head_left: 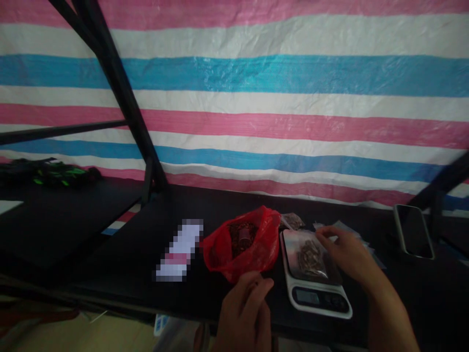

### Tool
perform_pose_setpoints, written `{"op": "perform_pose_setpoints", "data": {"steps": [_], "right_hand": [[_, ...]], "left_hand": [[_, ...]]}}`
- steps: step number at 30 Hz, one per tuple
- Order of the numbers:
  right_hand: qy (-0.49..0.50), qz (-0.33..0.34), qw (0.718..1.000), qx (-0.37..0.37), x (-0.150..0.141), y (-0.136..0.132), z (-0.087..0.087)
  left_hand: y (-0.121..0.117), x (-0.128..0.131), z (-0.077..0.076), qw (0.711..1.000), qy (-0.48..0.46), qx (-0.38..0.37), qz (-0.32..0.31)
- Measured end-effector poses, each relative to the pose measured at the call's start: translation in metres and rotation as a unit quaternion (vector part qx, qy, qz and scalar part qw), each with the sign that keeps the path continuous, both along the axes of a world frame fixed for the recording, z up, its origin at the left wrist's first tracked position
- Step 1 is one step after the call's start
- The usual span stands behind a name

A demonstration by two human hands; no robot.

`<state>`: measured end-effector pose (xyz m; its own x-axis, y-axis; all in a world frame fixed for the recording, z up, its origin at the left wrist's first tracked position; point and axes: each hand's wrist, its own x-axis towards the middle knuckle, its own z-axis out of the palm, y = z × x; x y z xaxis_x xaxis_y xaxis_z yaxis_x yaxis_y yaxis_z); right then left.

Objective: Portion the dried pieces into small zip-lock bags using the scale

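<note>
Blk table (128,259): R hand (339,247) at baggie (311,259), L hand (247,305) half-curled.

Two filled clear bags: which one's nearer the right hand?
The clear bag on the scale, lying on its platform beside the right hand. The other filled bag is off the scale, farther back, next to the red bag.
</note>
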<state>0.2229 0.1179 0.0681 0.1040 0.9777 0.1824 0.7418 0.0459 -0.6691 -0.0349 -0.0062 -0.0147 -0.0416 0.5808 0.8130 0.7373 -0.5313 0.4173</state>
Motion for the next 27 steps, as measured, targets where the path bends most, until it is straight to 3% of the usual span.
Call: {"op": "perform_pose_setpoints", "data": {"steps": [4, 13, 17, 24, 27], "right_hand": [[-0.001, -0.013, 1.0, 0.02, 0.004, 0.002, -0.003], [0.008, -0.017, 1.0, 0.002, 0.013, 0.0, -0.004], [0.002, 0.0, 1.0, -0.023, 0.008, -0.001, -0.002], [-0.013, 0.046, 0.998, -0.049, 0.002, 0.0, -0.004], [-0.01, 0.061, 0.997, -0.045, 0.003, 0.002, -0.007]], "left_hand": [[-0.009, -0.003, -0.007, 0.998, 0.057, 0.017, -0.007], [-0.013, 0.006, 0.006, 0.997, 0.064, 0.016, -0.033], [-0.014, 0.01, 0.009, 0.998, 0.051, 0.025, -0.022], [-0.016, 0.022, 0.0, 0.997, 0.048, 0.005, -0.063], [-0.015, 0.026, 0.005, 0.997, 0.049, 0.012, -0.062]]}}
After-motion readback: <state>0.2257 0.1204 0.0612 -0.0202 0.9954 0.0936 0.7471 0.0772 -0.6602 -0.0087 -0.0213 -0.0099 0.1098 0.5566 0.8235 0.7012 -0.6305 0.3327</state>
